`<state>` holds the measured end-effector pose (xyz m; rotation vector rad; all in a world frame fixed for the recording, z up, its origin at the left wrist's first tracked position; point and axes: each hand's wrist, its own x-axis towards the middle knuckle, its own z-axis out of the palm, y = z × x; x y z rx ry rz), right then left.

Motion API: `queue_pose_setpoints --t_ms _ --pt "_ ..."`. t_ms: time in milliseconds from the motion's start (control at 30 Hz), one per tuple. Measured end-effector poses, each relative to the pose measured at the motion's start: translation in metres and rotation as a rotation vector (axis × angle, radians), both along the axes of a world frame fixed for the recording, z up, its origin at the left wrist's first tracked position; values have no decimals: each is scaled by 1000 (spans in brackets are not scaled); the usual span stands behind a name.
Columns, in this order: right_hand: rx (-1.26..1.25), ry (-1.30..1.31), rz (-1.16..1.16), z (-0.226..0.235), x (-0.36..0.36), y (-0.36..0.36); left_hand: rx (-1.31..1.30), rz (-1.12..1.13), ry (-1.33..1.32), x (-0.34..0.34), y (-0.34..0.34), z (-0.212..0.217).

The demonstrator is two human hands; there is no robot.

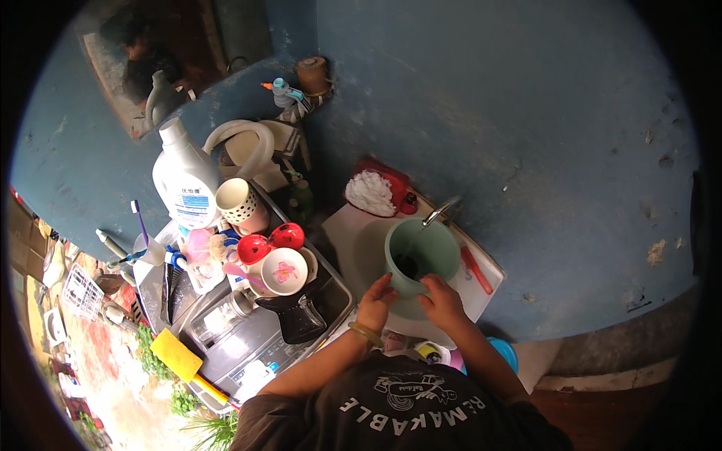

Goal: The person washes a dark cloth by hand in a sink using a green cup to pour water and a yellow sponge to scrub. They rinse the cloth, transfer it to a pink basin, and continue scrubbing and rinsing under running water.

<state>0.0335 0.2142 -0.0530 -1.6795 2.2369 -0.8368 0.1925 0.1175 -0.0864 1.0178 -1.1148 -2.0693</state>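
A pale green bucket [425, 282] stands in the white sink [361, 233], under a metal faucet [442, 212]. Something dark shows at the bottom of the bucket, too unclear to name. My left hand [376, 302], with a bangle at its wrist, is at the near left side of the bucket. Opposite it, my right hand [442, 302] is at the near right side. Both hands have their fingers apart and hold nothing that I can see. Whether the fingertips touch the bucket I cannot tell.
A red bag of white powder [371, 192] lies behind the bucket, and a red-handled tool [476, 270] on the sink's right edge. To the left, a cluttered counter bears a white detergent jug [184, 180], a dotted cup [239, 201], bowls [284, 272] and a yellow scraper [177, 355].
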Motion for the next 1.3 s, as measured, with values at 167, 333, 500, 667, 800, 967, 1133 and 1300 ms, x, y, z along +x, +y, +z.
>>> queue_pose_setpoints --t_ms 167,333,500,667,800,967,1133,1300 --pt "33 -34 4 -5 4 2 1 18 -18 6 2 10" --pt "-25 -40 26 -7 6 6 36 -18 -22 15 5 24" --pt "-37 -19 52 -6 1 10 39 10 -76 15 8 16" --pt "-4 -29 31 -7 -20 42 77 19 -118 4 16 11" --pt "41 -35 -17 -7 -45 78 77 18 -153 -14 34 3" --pt "28 -53 -52 -18 -71 114 32 -30 -217 -35 67 3" --pt "2 -65 -34 -23 -93 145 15 -18 -242 -41 90 8" --pt "21 -54 -54 -32 -111 178 -20 91 -243 -31 103 7"
